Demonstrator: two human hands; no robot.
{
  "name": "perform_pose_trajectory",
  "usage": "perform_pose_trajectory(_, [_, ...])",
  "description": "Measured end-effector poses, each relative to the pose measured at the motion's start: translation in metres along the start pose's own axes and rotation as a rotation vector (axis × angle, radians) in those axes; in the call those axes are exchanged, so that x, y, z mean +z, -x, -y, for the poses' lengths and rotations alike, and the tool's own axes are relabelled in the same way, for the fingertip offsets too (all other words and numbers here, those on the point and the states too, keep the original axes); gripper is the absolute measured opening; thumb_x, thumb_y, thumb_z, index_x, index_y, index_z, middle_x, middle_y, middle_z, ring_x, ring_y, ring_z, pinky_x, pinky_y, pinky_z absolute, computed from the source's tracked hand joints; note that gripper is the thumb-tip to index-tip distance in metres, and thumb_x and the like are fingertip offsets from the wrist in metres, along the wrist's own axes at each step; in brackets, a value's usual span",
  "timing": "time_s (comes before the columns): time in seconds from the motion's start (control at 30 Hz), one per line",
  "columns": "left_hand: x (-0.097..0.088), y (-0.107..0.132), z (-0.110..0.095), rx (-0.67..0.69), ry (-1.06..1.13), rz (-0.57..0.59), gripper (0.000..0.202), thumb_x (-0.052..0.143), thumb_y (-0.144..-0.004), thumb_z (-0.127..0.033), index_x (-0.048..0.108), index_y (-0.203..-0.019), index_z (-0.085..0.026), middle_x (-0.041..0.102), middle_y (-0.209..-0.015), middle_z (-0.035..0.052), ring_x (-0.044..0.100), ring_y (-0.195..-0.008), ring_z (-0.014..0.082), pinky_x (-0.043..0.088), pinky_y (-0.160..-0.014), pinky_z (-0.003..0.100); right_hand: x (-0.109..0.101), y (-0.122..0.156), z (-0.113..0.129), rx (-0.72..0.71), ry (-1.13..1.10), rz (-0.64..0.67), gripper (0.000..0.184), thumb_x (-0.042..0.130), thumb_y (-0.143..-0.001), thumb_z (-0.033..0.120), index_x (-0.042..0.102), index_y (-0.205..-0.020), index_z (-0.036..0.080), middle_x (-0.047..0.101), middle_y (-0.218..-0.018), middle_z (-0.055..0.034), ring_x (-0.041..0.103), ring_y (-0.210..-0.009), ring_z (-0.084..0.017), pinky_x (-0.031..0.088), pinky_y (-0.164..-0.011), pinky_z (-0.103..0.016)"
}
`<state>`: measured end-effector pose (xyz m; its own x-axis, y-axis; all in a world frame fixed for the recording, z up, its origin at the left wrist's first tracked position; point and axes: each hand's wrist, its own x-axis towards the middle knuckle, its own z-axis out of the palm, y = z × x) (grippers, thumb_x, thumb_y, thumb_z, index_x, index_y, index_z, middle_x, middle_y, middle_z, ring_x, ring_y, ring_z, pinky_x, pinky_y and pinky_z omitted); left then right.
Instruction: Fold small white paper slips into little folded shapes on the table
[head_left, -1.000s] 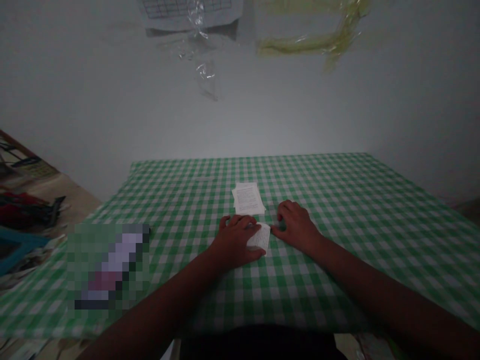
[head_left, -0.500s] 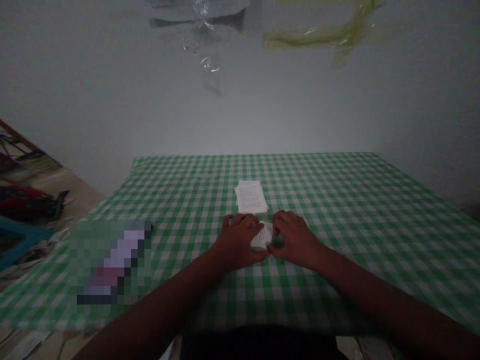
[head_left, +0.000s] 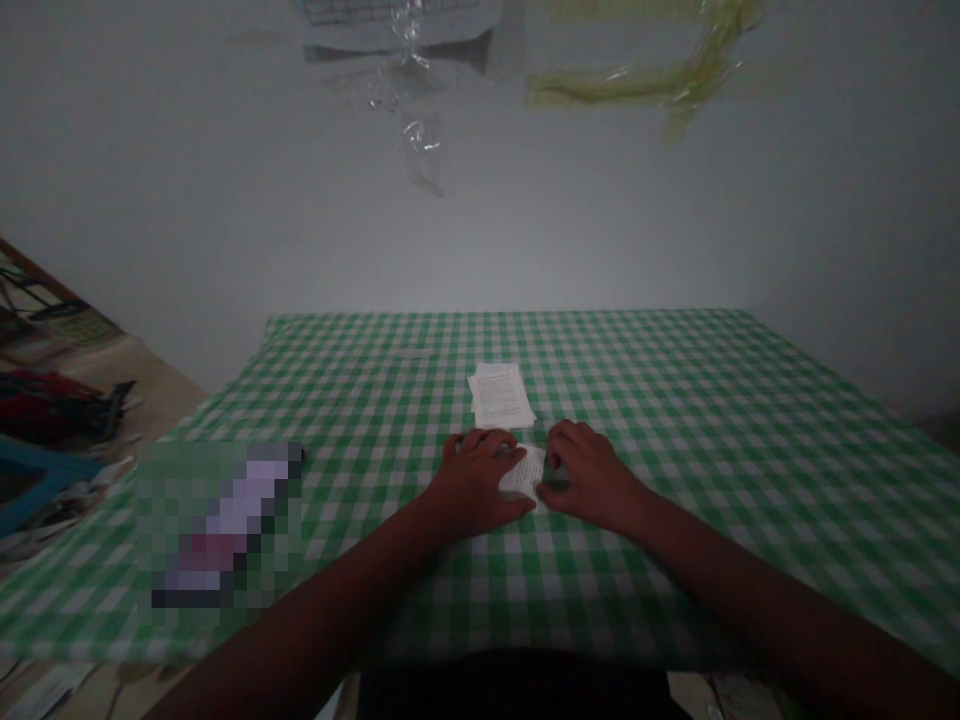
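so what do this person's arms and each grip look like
The left forearm and right forearm are bare, with no sleeve showing. The left grip and right grip are ungloved, and no watch or bracelet shows at either wrist.

No words or numbers can be read. The small paper [head_left: 527, 470] under the fingers of the left hand [head_left: 471, 485], just beside the thumb of the right hand [head_left: 589, 475], carries rows of dark print, too small to make out. Beyond the left hand, the top sheet of the paper stack [head_left: 501, 398] bears close lines of print, equally illegible. High on the wall past both hands, a taped sheet [head_left: 360, 14] shows a ruled grid, cut by the top edge, with any lettering too faint to tell.
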<state>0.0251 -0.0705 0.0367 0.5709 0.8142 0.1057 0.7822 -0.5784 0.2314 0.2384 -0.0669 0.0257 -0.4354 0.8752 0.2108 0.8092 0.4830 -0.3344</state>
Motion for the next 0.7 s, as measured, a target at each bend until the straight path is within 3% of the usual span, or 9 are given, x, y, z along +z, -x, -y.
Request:
perform_pose_trajectory(0.13, [-0.001, 0.001, 0.0, -0.006, -0.004, 0.013, 0.062, 0.066, -0.076, -0.058, 0.056, -0.129, -0.028, 0.052, -0.137, 0.0059, 0.043, -0.125, 0.0315, 0.031, -0.103, 0.051, 0.001, 0.005, 0.007, -0.007, -0.012, 0.041, 0.029, 0.073, -0.069, 0.032, 0.049, -0.079, 0.021, 0.055, -0.096, -0.0036, 0.051, -0.093, -0.022, 0.04, -0.08, -0.037])
perform_pose_trajectory(0.33, [-0.003, 0.0, 0.0, -0.007, -0.005, 0.042, 0.065, 0.067, -0.074, -0.058, 0.055, -0.131, -0.029, 0.05, -0.139, 0.0054, 0.041, -0.126, 0.032, 0.029, -0.105, 0.052, 0.002, -0.003, -0.003, 0.054, 0.019, -0.013, 0.026, 0.072, -0.07, 0.031, 0.049, -0.079, 0.021, 0.055, -0.096, -0.0045, 0.051, -0.09, -0.022, 0.041, -0.076, -0.037])
perform_pose_trajectory(0.7, [-0.003, 0.0, 0.003, 0.006, 0.006, 0.057, 0.06, 0.063, -0.079, -0.053, 0.053, -0.133, -0.03, 0.049, -0.14, 0.0052, 0.041, -0.127, 0.0318, 0.031, -0.103, 0.051, -0.001, 0.01, 0.016, -0.008, -0.056, 0.074, 0.03, 0.074, -0.067, 0.031, 0.048, -0.079, 0.021, 0.055, -0.096, -0.0049, 0.052, -0.092, -0.023, 0.042, -0.08, -0.038])
